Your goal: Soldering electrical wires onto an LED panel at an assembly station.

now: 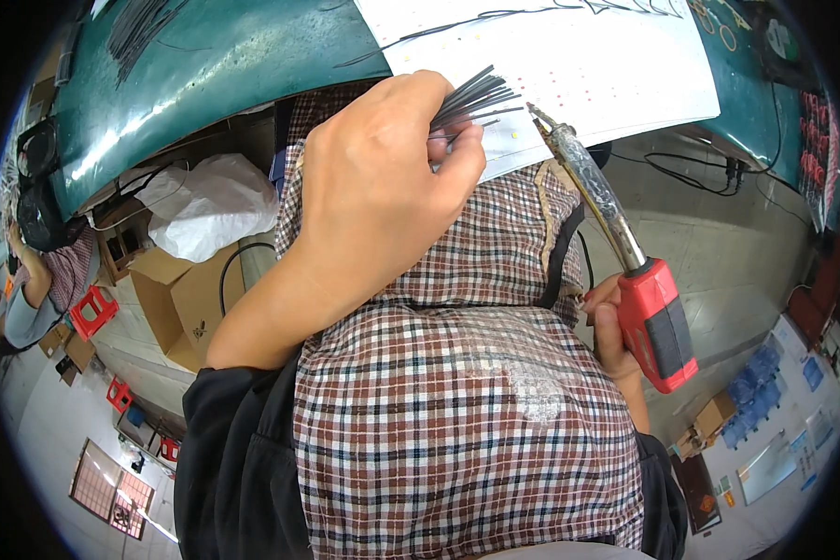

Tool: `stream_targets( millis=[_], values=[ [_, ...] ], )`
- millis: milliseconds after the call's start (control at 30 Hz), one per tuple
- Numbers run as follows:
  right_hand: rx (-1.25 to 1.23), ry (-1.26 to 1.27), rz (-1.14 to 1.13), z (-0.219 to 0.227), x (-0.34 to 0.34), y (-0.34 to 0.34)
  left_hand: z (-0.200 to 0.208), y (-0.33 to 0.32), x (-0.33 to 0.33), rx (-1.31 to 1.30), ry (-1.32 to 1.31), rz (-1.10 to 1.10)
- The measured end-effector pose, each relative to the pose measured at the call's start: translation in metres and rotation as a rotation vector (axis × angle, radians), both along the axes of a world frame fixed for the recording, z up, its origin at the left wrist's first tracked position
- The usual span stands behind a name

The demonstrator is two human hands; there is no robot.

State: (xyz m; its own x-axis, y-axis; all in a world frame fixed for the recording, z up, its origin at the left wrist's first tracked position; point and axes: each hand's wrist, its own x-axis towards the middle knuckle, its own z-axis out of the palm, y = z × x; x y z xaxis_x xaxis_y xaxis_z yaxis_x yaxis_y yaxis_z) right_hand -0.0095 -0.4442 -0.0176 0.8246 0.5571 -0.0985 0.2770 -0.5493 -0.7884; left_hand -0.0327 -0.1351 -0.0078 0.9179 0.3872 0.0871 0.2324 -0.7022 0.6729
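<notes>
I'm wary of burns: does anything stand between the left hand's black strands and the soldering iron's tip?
Nothing visible does. The black strands in the left hand point toward the tip of the soldering iron, with only the white sheet showing behind the gap. One view leaves depth unsettled.

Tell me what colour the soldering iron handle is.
The soldering iron handle is red and dark grey, clearest in the head view.

The soldering iron (pixel 599 194), dark strands (pixel 479 98) and green worktable (pixel 261 47) show a workshop.
</notes>
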Motion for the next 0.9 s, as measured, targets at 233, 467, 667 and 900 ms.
stream_targets(
  millis=[233,467,667,900],
  values=[
    [0.26,0.196,-0.188,0.006,-0.002,0.017,0.046,0.016,-0.004,-0.208,0.045,0.14],
    [0.389,0.236,-0.292,0.011,-0.004,0.025,0.022,0.014,0.012,-0.703,-0.276,-0.124],
    [0.308,0.189,-0.218,0.005,-0.002,0.009,0.02,0.006,0.02,-0.367,-0.027,-0.075],
    [-0.023,0.001,-0.066,-0.008,-0.008,-0.008,0.0,-0.002,0.02,-0.136,-0.043,-0.061]
  ],
)
